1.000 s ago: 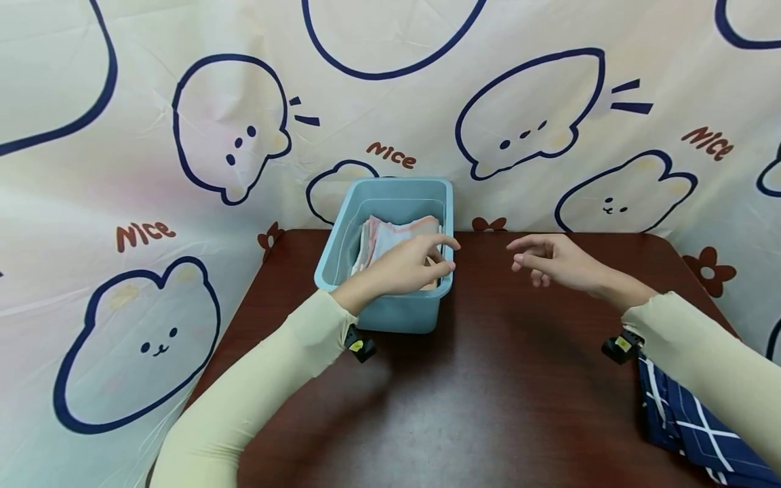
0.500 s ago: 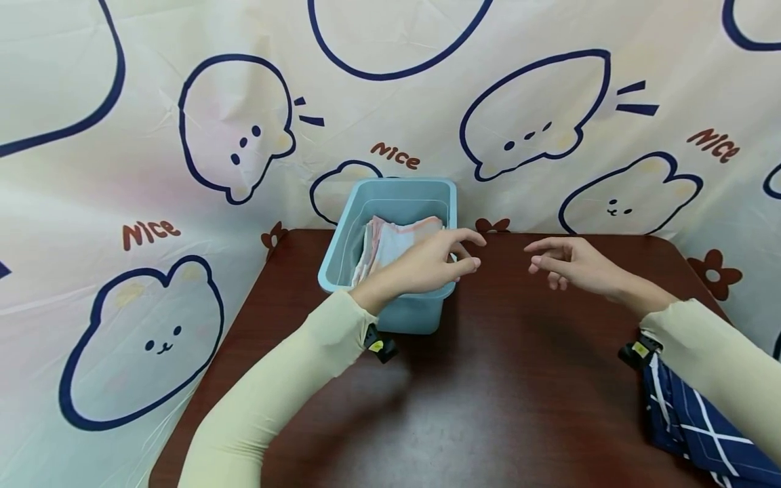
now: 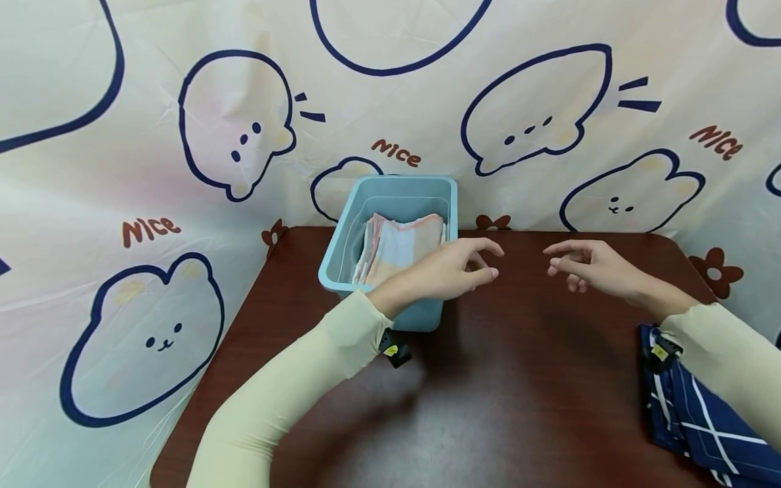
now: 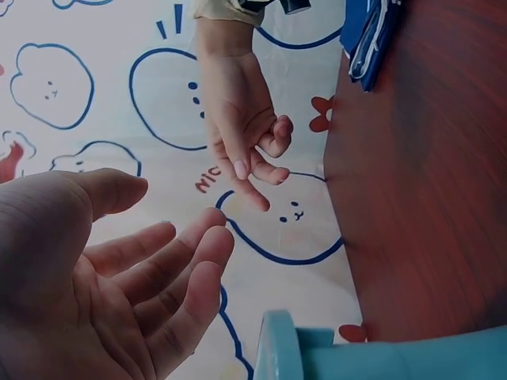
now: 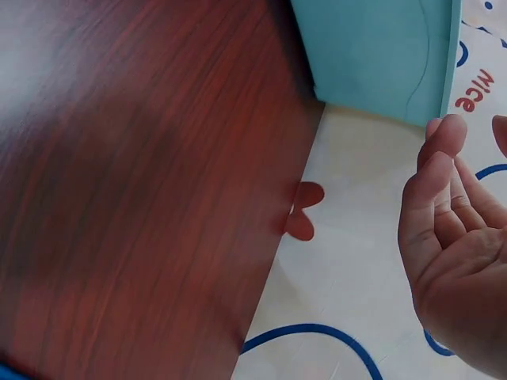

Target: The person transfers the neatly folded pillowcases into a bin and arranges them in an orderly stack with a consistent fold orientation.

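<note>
My left hand [image 3: 448, 270] hovers over the front right corner of a blue plastic bin [image 3: 390, 184], its fingers loosely bent and holding nothing. Inside the bin lies a stack of folded cloths [image 3: 399, 244] in white, pink and peach; my left wrist overlaps the front of it in the head view. To the right, my right hand [image 3: 598, 268] is above the table, fingers relaxed and also holding nothing. In the left wrist view both palms show bare: the left hand [image 4: 135, 293] near the bin's rim [image 4: 277, 348], the right hand [image 4: 242, 119] facing it.
A folded navy cloth with white stripes [image 3: 702, 420] lies at the right edge of the brown table [image 3: 488, 407], partly under my right forearm. Behind the table hangs a white curtain [image 3: 390, 108] printed with bear outlines. Each wrist carries a small black camera.
Both hands have drifted right, the left one from over the bin's cloths to past its right rim. More of the folded cloths shows now. The bin stays in place.
</note>
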Demonstrator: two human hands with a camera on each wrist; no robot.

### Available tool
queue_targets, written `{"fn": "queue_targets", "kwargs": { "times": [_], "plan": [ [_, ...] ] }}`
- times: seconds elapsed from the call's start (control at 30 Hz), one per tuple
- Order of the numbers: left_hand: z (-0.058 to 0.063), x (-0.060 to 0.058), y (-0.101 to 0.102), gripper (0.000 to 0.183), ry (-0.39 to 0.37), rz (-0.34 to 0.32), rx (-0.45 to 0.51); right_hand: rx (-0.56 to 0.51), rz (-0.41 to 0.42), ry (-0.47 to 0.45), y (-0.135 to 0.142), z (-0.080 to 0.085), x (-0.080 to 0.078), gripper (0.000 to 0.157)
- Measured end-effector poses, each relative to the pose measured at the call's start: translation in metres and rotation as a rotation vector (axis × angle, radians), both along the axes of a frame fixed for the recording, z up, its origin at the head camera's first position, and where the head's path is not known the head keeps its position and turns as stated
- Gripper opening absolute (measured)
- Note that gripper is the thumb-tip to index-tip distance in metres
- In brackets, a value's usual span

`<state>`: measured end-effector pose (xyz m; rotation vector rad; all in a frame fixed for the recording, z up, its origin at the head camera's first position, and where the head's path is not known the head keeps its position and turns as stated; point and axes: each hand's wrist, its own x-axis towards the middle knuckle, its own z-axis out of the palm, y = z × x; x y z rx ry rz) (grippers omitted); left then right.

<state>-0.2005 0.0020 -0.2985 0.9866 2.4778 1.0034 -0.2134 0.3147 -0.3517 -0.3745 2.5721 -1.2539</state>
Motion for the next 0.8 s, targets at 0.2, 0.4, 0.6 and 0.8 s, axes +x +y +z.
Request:
{"fn": "queue_targets", "kwargs": {
  "times": [0.2, 0.4, 0.6, 0.8],
  "plan": [
    [-0.002, 0.004, 0.007, 0.035, -0.002, -0.018, -0.034, 0.030, -0.019, 0.001, 0.012, -0.003, 0.002, 0.045],
    [-0.006, 0.010, 0.014, 0.036, 0.009, -0.044, -0.061, 0.057, -0.047, 0.018, 0.030, -0.004, 0.007, 0.046],
    [-0.012, 0.014, 0.019, 0.037, 0.024, -0.056, -0.087, 0.089, -0.068, 0.007, 0.048, -0.009, 0.009, 0.049],
    [-0.021, 0.019, 0.027, 0.037, 0.027, -0.068, -0.107, 0.113, -0.073, -0.014, 0.061, -0.018, 0.011, 0.049]
  ]
}}
